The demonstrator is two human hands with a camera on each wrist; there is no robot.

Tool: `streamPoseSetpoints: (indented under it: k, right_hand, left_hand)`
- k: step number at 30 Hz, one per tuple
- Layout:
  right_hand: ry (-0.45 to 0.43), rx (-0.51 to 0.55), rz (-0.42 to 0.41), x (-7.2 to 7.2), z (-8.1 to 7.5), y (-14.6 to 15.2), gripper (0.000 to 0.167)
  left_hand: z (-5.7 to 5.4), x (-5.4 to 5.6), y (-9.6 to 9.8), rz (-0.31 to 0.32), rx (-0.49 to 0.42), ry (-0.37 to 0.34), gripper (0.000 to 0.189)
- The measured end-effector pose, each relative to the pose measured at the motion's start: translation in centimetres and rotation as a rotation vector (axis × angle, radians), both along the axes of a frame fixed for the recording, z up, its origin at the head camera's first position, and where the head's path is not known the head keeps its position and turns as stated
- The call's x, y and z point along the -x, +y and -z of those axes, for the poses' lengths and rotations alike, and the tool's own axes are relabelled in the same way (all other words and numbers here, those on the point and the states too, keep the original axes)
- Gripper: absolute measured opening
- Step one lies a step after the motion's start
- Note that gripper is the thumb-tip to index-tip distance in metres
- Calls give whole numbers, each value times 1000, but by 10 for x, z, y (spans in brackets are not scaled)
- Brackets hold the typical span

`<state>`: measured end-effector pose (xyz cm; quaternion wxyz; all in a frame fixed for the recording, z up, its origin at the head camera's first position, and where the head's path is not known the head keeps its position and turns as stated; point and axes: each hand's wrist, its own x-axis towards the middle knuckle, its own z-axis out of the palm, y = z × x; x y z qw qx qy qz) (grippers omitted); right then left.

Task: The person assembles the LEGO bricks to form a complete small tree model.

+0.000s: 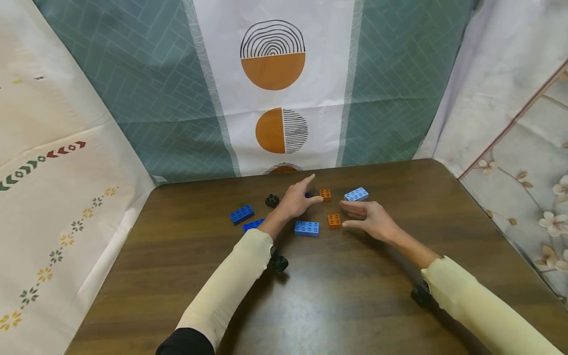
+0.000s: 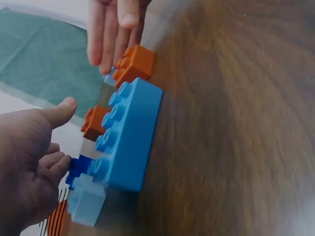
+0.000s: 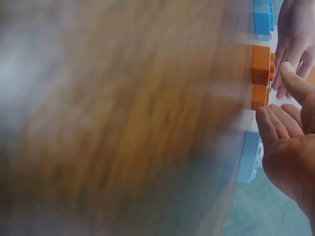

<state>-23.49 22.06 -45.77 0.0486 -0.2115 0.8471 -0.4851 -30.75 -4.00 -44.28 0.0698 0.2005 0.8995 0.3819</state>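
My left hand is over the far middle of the table, fingers spread and holding nothing. Beside its thumb stands a small orange brick, and a dark blue brick shows by its fingers in the left wrist view. My right hand hovers palm inward, fingers straight, holding nothing. Its fingertips overlap the lower edge of a light blue brick. A second orange brick lies just left of its thumb. Between the hands and nearer me is a blue brick, studs up.
Left of the left wrist are a black brick, a dark blue brick and another dark blue brick, partly hidden by the arm. A small pale blue brick appears in the left wrist view. Fabric hangs behind the brown table.
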Motion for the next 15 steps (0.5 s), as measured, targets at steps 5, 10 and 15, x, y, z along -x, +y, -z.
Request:
streamPoseSetpoints:
  k: [5, 10, 15]
  right_hand:
    - [-53, 28, -12, 3, 2, -6, 61]
    - [-64, 37, -14, 2, 2, -9, 57]
    - [-64, 21, -17, 1, 3, -12, 53]
  left_hand:
    - [4, 4, 11, -20, 42, 64, 73]
    - [7, 8, 21, -8, 164, 152, 65]
    - [10, 11, 27, -4, 226, 178, 61]
